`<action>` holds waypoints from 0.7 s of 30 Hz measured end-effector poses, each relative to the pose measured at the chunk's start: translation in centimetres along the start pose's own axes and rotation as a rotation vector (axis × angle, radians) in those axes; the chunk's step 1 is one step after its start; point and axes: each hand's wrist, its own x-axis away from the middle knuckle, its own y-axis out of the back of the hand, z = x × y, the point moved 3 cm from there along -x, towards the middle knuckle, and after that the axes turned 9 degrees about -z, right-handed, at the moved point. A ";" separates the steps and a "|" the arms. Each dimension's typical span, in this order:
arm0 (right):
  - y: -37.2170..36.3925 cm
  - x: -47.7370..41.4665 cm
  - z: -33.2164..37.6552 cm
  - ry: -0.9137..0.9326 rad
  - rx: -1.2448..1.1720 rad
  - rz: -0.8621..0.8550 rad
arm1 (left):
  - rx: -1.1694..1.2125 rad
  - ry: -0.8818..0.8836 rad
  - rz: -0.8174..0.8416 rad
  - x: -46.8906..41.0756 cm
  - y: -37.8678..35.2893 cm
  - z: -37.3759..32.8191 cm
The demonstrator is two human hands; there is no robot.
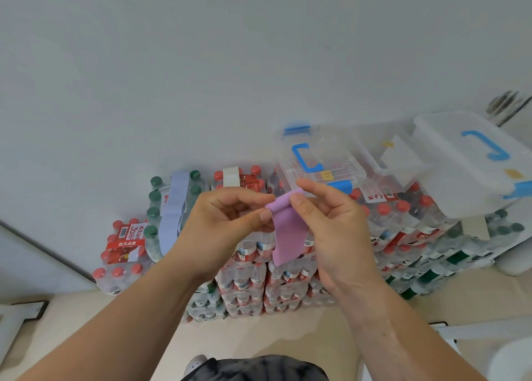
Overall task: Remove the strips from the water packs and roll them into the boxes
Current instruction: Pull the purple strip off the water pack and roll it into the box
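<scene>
A person stood over stacked water packs (250, 279) set against a pale wall (201, 63), seen from a camera on their head. Both bare hands were raised in front of the stack.

The left hand (227, 219) and the right hand (334, 222) each pinched the top end of a purple strip (288, 233) between thumb and forefinger. That end was already curled into a small, tight roll. The rest of the strip hung loose below the fingers, in front of the packs and touching none of them.

The strip looked thin, soft and very light, drooping like cloth or elastic under its own weight. It seemed neither fragile nor slippery, but a limp band would probably unroll if released. The best hold was likely at the two ends of the roll, where the fingers sat, with the tail left free to feed in.

A clear box (319, 156) with blue handles rested on top of the packs, just behind the hands, its lid on. More clear boxes stood to its right.

A pale blue strip (172, 207) was wrapped on a green-capped pack at left, and a cream strip (231, 176) on a red-capped pack beside it.
</scene>
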 end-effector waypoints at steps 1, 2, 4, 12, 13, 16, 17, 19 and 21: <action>0.0 0.0 0.0 -0.006 -0.003 -0.003 | 0.002 0.005 0.013 0.0 0.1 0.1; 0.0 -0.1 -0.1 -0.008 -0.006 -0.003 | 0.003 0.012 0.026 -0.1 0.2 0.1; 0.0 -0.1 0.0 -0.015 -0.006 0.007 | -0.001 0.019 0.052 -0.2 0.2 0.0; -0.1 -0.1 0.2 -0.077 -0.093 0.076 | -0.049 -0.046 0.152 -0.2 0.1 -0.3; -0.1 -0.2 0.2 -0.091 -0.114 0.087 | -0.054 -0.062 0.173 -0.1 -0.2 -0.5; 0.0 -0.4 0.2 -0.108 -0.150 0.101 | -0.058 -0.091 0.186 -0.1 -0.7 -0.7; 0.0 -0.3 0.4 -0.108 -0.152 0.102 | -0.057 -0.092 0.177 -0.1 -0.7 -0.7; 0.1 -0.3 0.4 -0.093 -0.142 0.099 | -0.055 -0.083 0.144 -0.2 -0.5 -0.6; -0.1 -0.1 0.4 -0.074 -0.130 0.074 | -0.049 -0.072 0.098 -0.2 -0.4 -0.4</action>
